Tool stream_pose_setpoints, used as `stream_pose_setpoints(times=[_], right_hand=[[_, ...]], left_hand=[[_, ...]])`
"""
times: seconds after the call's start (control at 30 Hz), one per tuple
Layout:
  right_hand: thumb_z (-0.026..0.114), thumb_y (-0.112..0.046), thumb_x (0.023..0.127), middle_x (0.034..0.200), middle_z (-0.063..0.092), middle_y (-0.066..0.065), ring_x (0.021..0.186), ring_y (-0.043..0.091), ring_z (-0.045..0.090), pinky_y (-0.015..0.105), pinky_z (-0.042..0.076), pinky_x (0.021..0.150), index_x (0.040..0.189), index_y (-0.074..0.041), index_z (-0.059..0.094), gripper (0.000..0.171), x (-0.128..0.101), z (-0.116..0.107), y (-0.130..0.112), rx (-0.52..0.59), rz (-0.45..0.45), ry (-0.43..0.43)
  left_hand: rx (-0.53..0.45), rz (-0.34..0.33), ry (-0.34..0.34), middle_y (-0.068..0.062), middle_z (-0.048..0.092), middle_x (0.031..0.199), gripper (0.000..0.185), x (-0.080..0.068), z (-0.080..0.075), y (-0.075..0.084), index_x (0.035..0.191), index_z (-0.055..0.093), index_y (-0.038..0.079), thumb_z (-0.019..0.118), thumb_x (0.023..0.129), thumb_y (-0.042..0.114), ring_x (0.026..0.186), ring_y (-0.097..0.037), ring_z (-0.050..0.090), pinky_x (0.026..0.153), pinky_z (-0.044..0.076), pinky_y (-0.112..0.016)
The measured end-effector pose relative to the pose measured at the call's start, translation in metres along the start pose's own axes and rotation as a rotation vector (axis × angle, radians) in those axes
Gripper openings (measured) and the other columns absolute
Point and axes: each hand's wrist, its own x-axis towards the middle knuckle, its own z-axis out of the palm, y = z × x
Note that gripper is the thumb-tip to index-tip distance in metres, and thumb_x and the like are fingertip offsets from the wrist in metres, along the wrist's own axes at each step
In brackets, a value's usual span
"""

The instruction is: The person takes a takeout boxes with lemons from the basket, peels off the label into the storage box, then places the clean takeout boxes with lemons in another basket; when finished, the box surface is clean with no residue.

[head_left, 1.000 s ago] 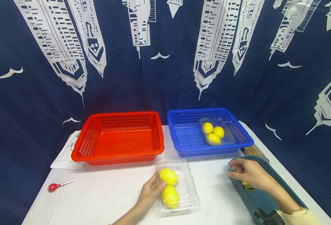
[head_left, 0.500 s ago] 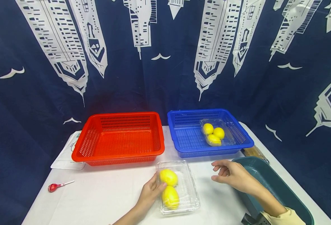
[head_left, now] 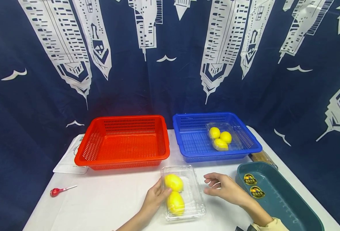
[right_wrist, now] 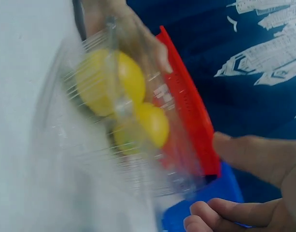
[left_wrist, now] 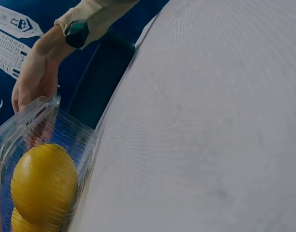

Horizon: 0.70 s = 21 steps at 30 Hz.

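On the white table stands a clear plastic fruit box (head_left: 191, 195) with two lemons (head_left: 174, 183) along its left half. My left hand (head_left: 154, 199) holds the box by its left side, thumb over the top edge. My right hand (head_left: 223, 189) hovers at the right of the box, fingers loosely bent. In the right wrist view, a gap separates its thumb (right_wrist: 254, 150) from the fingers, with nothing visible between them. Two round black-and-yellow stickers (head_left: 257, 192) lie in the teal tray (head_left: 285, 192) to the right of this hand.
Behind are a red basket (head_left: 123, 162) and a blue basket (head_left: 193, 138); the blue one holds a clear box with three lemons (head_left: 225, 137). A red lollipop (head_left: 55, 192) lies at the left. A brown packet (head_left: 262, 156) sits at the right edge.
My right hand has moved left from above the teal tray to beside the fruit box, uncovering the stickers. My left hand keeps its hold on the box.
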Motion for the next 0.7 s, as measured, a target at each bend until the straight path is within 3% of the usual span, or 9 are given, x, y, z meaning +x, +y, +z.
stream_pose_setpoints(times=[0.2, 0.47, 0.7], right_hand=[[0.074, -0.026, 0.086, 0.117, 0.063, 0.017, 0.096, 0.018, 0.061, 0.022, 0.053, 0.075, 0.132, 0.011, 0.050, 0.063, 0.009, 0.017, 0.010, 0.115, 0.099, -0.041], [0.065, -0.036, 0.091, 0.122, 0.062, 0.023, 0.106, 0.025, 0.062, 0.032, 0.056, 0.083, 0.135, 0.015, 0.043, 0.071, 0.016, 0.031, 0.012, 0.189, 0.179, -0.093], [0.055, -0.038, 0.096, 0.109, 0.069, 0.016, 0.097, 0.018, 0.057, 0.031, 0.049, 0.084, 0.122, 0.011, 0.055, 0.056, 0.023, 0.039, 0.015, 0.300, 0.170, -0.207]], left_hand=[[-0.023, 0.017, -0.004, -0.026, 0.024, 0.156, 0.076, 0.001, 0.000, -0.001, 0.151, 0.020, -0.008, 0.060, 0.096, 0.027, 0.145, -0.040, 0.025, 0.117, 0.025, -0.045], [-0.047, -0.043, 0.016, -0.022, 0.024, 0.158, 0.078, 0.000, 0.000, -0.001, 0.152, 0.022, -0.003, 0.061, 0.094, 0.030, 0.146, -0.041, 0.025, 0.119, 0.022, -0.050], [-0.052, -0.036, 0.026, -0.025, 0.022, 0.158, 0.076, -0.004, 0.000, -0.001, 0.151, 0.021, -0.007, 0.059, 0.094, 0.026, 0.145, -0.043, 0.025, 0.118, 0.023, -0.051]])
